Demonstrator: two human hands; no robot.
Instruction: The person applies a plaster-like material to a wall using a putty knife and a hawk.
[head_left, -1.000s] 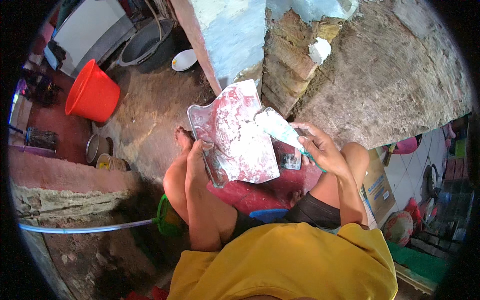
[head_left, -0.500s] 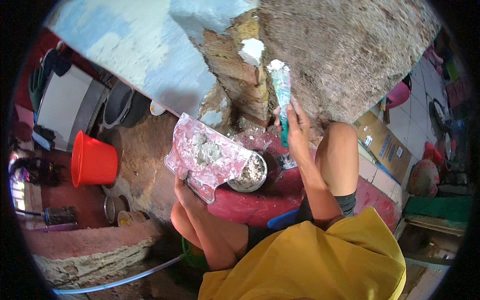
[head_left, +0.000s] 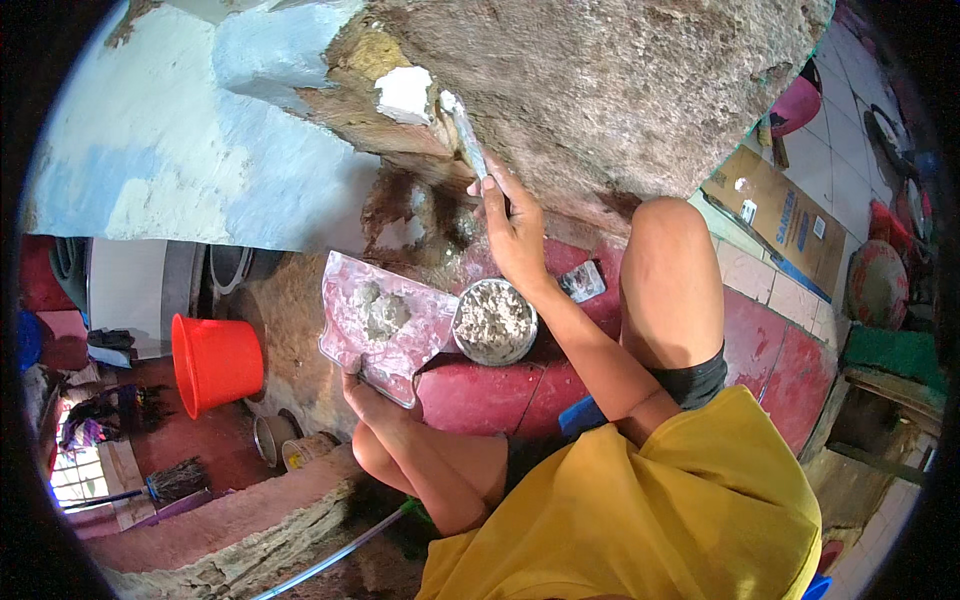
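My right hand [head_left: 513, 222] grips a putty knife [head_left: 466, 137]. Its blade appears edge-on at the rough bare wall [head_left: 620, 95], just right of a white patch [head_left: 404, 95] of filler. My left hand [head_left: 372, 398] holds the lower edge of a pink plastic board [head_left: 428, 318], fingers mostly hidden beneath it. A grey-white lump of putty [head_left: 381, 312] sits on the smeared board. Beside the board's right corner, a round metal bowl [head_left: 494, 356] of crumbly pale mix rests on the red tiled step [head_left: 475, 398].
Blue-white painted wall [head_left: 165, 150] meets the bare section at a broken corner. A small flat rectangular item [head_left: 581, 282] lies right of the bowl. To the left are a red bucket [head_left: 217, 365] and a broom [head_left: 178, 481]; a cardboard box [head_left: 785, 215] lies to the right.
The putty knife has moved left and up to the wall by the white patch, its blade turning edge-on. The white clump on its tip no longer shows. The whole view has shifted.
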